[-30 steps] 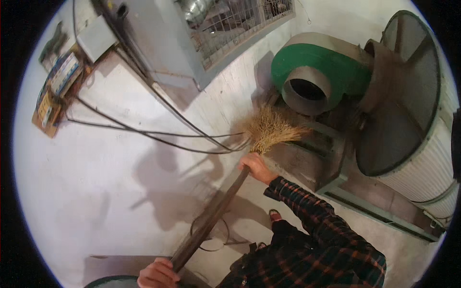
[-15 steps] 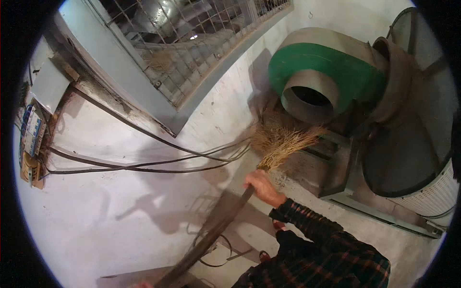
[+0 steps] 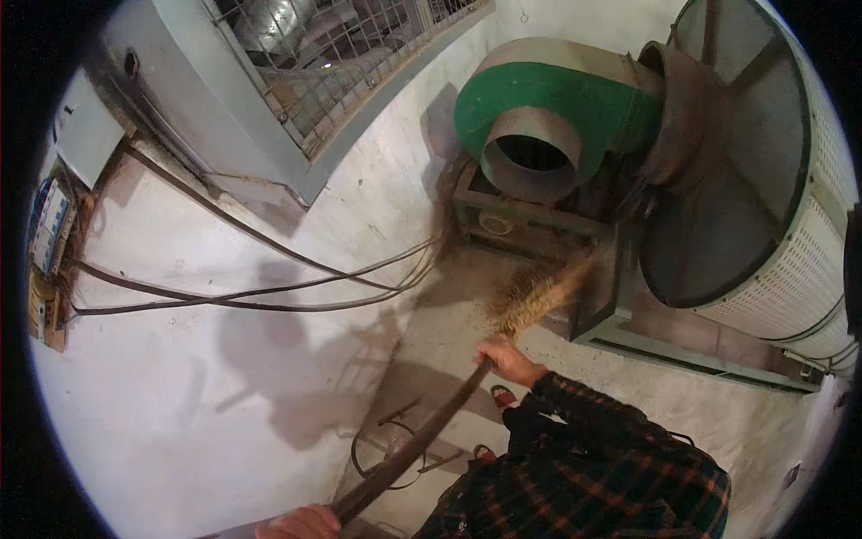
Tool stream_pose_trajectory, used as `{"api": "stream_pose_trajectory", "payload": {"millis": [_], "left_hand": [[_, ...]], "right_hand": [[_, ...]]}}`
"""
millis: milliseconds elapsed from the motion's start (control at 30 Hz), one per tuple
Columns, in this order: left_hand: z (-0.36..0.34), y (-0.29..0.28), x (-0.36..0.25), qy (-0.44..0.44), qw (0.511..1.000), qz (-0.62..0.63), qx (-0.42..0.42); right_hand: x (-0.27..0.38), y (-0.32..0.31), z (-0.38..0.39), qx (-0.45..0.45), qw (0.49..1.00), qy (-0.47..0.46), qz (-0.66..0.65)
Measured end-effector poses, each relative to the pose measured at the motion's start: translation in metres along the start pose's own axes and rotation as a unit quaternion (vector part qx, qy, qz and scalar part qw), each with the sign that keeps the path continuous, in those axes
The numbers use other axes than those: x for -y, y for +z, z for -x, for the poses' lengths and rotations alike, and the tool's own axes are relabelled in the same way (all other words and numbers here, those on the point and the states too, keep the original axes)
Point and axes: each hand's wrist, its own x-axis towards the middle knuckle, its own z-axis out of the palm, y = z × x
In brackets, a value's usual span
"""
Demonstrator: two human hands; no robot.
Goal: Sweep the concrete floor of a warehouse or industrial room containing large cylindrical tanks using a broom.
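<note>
A long-handled broom (image 3: 426,433) slants across the lower middle of the head view. Its dark handle rises from the lower left. The yellow-brown bristles (image 3: 541,301) fan out toward the floor by the machine's green frame, slightly blurred. My right hand (image 3: 508,358) is wrapped round the handle just below the bristles. At the handle's near end, by the lower edge, my left hand (image 3: 303,523) is closed on it, partly cut off by the picture's rim. A checked dark sleeve covers my right forearm.
A green blower (image 3: 575,99) with a round opening stands on a metal frame (image 3: 620,319) by the wall. To its right is a large white perforated drum (image 3: 831,207). Black cables (image 3: 296,307) run along the left wall to an electrical box (image 3: 52,225). A metal ring (image 3: 357,454) lies near my feet.
The broom's bristles have swung slightly right and nearer to me, and both hands have moved with it. My left hand shows more. The view has shifted, showing more of the drum.
</note>
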Motion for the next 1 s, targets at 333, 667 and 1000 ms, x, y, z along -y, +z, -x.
{"api": "stream_pose_trajectory", "payload": {"millis": [333, 667, 1000], "left_hand": [[-0.029, 0.025, -0.012, 0.124, 0.969, 0.147, 0.159], [-0.019, 0.033, 0.01, 0.022, 0.975, 0.065, 0.213], [0.011, -0.023, -0.092, 0.12, 0.989, 0.077, 0.044]], "right_hand": [[0.035, -0.076, -0.04, -0.146, 0.98, -0.083, 0.11], [-0.006, -0.042, -0.003, -0.173, 0.982, -0.025, 0.072], [0.087, 0.049, 0.001, 0.019, 0.998, -0.056, -0.012]]}}
